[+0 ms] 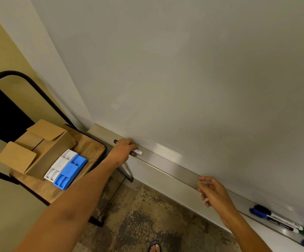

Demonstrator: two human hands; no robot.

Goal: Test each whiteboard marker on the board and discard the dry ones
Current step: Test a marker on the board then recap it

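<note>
Left forearm nearest my view; left hand [123,149] curls around a black marker [137,151] lying at the tray's [174,170] left end, under the whiteboard [183,70]. Right hand [213,192] hovers by the tray's edge, fingers loosely curled, holding nothing. More markers [278,220] lie far right.

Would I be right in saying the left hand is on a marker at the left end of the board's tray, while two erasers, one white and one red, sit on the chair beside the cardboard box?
Nearly: the second eraser is blue, not red, as the head view shows. Otherwise it stands: the left hand is on the marker at the tray's left end, and the white eraser sits on the chair beside the cardboard box.
</note>
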